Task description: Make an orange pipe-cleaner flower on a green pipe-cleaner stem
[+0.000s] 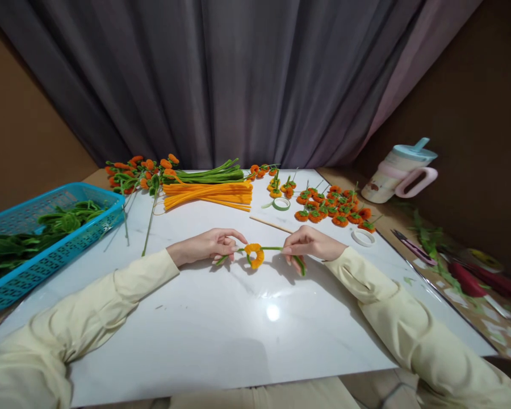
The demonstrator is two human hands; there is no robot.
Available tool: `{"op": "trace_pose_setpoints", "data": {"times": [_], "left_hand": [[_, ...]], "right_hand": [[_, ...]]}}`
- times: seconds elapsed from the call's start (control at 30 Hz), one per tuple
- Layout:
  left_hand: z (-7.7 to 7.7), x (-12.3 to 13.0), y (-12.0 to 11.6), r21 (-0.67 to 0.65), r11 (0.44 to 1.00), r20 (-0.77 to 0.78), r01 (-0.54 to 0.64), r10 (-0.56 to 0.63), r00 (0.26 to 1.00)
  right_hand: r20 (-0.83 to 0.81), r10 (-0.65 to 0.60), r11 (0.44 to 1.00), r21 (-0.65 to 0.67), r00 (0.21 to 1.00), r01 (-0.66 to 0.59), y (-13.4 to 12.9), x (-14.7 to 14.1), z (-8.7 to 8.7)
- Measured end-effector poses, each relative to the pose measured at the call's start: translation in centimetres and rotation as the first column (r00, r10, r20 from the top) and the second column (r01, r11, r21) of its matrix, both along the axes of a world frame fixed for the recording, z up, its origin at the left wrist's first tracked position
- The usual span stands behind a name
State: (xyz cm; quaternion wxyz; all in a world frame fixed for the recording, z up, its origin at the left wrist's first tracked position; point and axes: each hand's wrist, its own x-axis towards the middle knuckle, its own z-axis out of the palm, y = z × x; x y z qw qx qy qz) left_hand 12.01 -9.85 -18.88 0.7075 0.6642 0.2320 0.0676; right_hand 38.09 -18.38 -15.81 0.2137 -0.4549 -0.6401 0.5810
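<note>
Between my hands, above the white tabletop, hangs a small ring of yellow-orange fuzzy pipe cleaner point(258, 262) with a gap in its left side. A green pipe cleaner point(272, 248) runs by the top of the ring, its two ends reaching into my hands. My left hand point(215, 245) is closed, pinching the green stem's left end close to the ring. My right hand point(309, 243) pinches the same stem farther out on the right, and a bent green tail sticks out below the fingers.
Behind lie orange pipe cleaners point(208, 195) and green ones point(213, 174). Finished orange flower heads point(338, 204), green tape point(281, 204), a white ring point(363, 237) and a thin stick point(270, 225) are around. A blue basket point(59, 250) stands left; a tumbler point(392, 173) and pliers point(415, 247) right.
</note>
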Motion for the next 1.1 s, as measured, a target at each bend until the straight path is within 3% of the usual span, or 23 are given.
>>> {"op": "trace_pose_setpoints", "data": {"times": [0.23,0.33,0.53,0.63,0.77,0.87,1.0,1.1], "left_hand": [[2.1,1.3,-1.2,0.249,0.953,-0.095,0.171,-0.151,0.984],[2.4,2.2,-2.4,0.210,0.953,-0.115,0.220,-0.199,0.973],[2.7,2.4,-3.0,0.260,0.924,-0.174,0.282,-0.243,0.954],[2.6,2.2,-2.6,0.272,0.928,-0.184,0.254,-0.209,0.960],[1.6,2.6,-2.7,0.401,0.912,-0.214,0.081,0.007,0.977],[0.9,2.8,-3.3,0.610,0.792,-0.149,0.030,0.078,0.986],[0.2,2.7,-3.6,0.806,0.586,-0.131,0.077,0.050,0.990],[-0.4,2.5,-3.4,0.898,0.419,-0.182,0.131,0.084,0.980]], "right_hand": [[0.007,0.081,0.996,-0.039,0.997,-0.080,-0.5,-1.5,-0.2],[-0.009,0.099,0.995,-0.021,0.995,-0.100,-0.7,-2.3,-0.4],[0.040,0.067,0.997,0.044,0.997,-0.069,-0.9,-2.5,-1.0],[0.060,0.051,0.997,0.047,0.997,-0.054,-0.8,-2.2,-1.2],[0.031,0.030,0.999,0.019,0.999,-0.031,-0.7,-2.4,-1.6],[-0.026,-0.039,0.999,0.019,0.999,0.040,-0.9,-3.1,-1.9],[-0.024,-0.095,0.994,0.059,0.995,0.096,-1.2,-4.3,-2.1],[-0.052,-0.100,0.995,0.008,0.994,0.100,-1.4,-5.0,-2.4]]}}
